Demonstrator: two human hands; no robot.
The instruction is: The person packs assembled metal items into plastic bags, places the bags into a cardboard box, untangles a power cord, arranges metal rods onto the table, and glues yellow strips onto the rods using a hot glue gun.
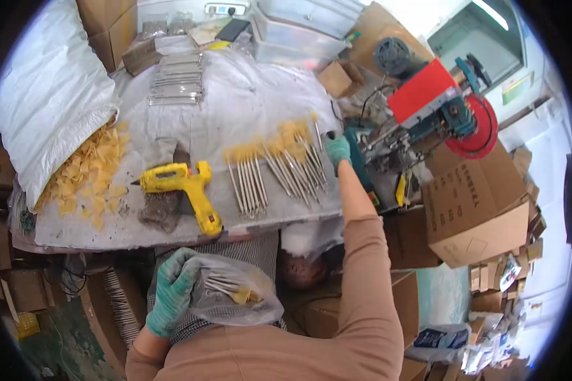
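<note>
My left hand [173, 291], in a green glove, is closed on the rim of a clear plastic bag [267, 289] at my lap. Inside the bag lie several thin metal sticks [221, 282] with yellowish heads. My right hand [338, 150], also gloved in green, reaches over the table's right side beside a single metal stick [318, 132] with a yellow tip. Its fingers look curled; whether they touch that stick is unclear. Left of it, more yellow-headed sticks [289, 165] lie in a fanned group, and a neater row of sticks [246, 181] lies beyond that.
A yellow glue gun [187, 187] rests on a dark block [160, 211]. Yellow flakes [89, 171] spill from a white sack [51, 89] at left. Bare metal sticks [177, 79] lie farther back. A machine with a red cover [422, 92] and cartons [473, 203] stand at right.
</note>
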